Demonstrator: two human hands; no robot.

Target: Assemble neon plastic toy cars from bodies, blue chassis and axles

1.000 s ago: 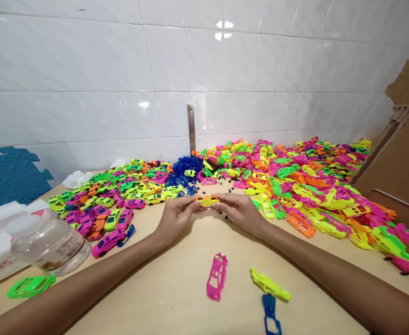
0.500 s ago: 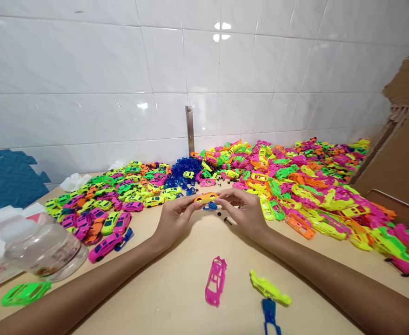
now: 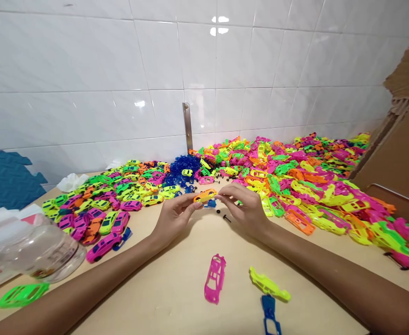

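Note:
An orange toy car (image 3: 205, 195) is held up between my two hands at the middle of the view. My left hand (image 3: 176, 214) pinches its left end between thumb and fingers. At its right end, the fingertips of my right hand (image 3: 242, 204) are closed on the car. A small blue part (image 3: 210, 204) shows just beneath the car. On the table close to my right hand lie a black wheel (image 3: 218, 211) and a black axle (image 3: 227, 218). A pink car shell (image 3: 215, 279) rests nearer the front.
Toy cars (image 3: 101, 204) spread at left, blue parts (image 3: 183, 168) behind, and a heap of coloured shells (image 3: 295, 181) at right. A clear jar (image 3: 43, 253) and green shell (image 3: 23, 295) are left; a yellow shell (image 3: 269, 284) and blue base (image 3: 270, 314) front right; a cardboard box (image 3: 399, 139) far right.
The orange car has tilted slightly, its right end now higher. Both hands stay closed on it, and the whole view has shifted a little.

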